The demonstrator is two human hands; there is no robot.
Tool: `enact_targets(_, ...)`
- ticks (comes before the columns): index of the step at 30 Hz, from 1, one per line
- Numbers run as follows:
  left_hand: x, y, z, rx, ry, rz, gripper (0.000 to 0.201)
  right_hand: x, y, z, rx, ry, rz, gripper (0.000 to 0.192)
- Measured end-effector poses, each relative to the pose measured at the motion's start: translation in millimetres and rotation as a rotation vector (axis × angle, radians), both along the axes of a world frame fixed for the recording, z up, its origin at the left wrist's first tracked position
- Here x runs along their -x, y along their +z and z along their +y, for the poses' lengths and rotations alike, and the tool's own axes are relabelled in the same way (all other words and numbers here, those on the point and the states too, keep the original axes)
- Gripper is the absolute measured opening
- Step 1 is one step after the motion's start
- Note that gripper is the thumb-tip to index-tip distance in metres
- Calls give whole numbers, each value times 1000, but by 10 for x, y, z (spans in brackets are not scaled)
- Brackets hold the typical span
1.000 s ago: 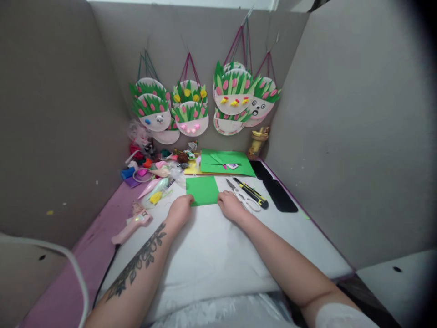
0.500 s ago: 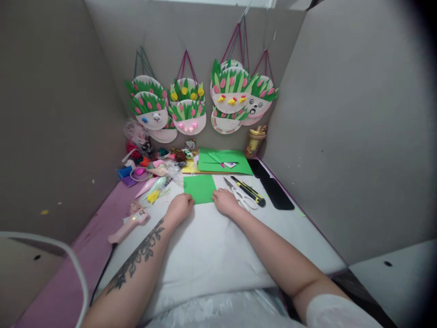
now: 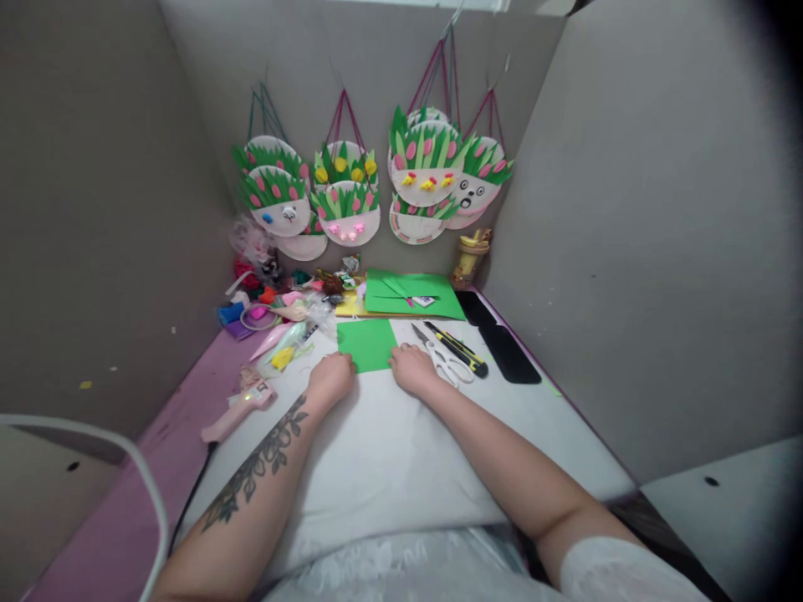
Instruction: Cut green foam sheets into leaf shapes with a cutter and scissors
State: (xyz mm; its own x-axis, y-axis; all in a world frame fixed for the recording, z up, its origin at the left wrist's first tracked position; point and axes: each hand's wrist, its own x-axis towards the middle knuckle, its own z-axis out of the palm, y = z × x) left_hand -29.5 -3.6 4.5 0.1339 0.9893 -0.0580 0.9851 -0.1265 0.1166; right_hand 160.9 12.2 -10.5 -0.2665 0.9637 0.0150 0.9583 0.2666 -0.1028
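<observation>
A green sheet of paper (image 3: pixel 367 344) lies flat on the white cloth in front of me, between my two hands. My left hand (image 3: pixel 332 376), fingers curled in, grips its near left edge. At its near right edge, my right hand (image 3: pixel 411 368) is closed on the paper in the same way. Just right of my right hand lie white-handled scissors (image 3: pixel 447 364), blades pointing away. A black and yellow utility knife (image 3: pixel 461 351) rests beside the scissors. On the left, a pink glue gun (image 3: pixel 242 410) lies on its side with its cord toward me.
Larger green sheets (image 3: pixel 445 303) are stacked behind, with a small tool on top. Dark phone-like slabs (image 3: pixel 511 355) lie at right. Clay packets and piping bags (image 3: pixel 292 334) crowd the back left. Paper-plate baskets (image 3: pixel 349 226) hang on the wall; a white cable (image 3: pixel 147 481) curves at left.
My hands keep the same grip on the green sheet, which lies in the same place. Only the camera view shifts very slightly.
</observation>
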Motion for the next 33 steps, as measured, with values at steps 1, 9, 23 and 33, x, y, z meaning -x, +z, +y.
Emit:
enact_targets(1,8,0,-7,-3,-1,-3,30,-4,3,4,3,-2,7,32)
enact_targets(9,219,-12,-24,-4,-59,-311,29,-150,-45,34,-15,35,265,29)
enact_targets(23,235,2,-14,6,-1,-428,25,-155,-69,56,-32,189,388,12)
enact_targets(33,72,48,-45,-60,-83,-189,24,21,28,68,-9,237,157,24)
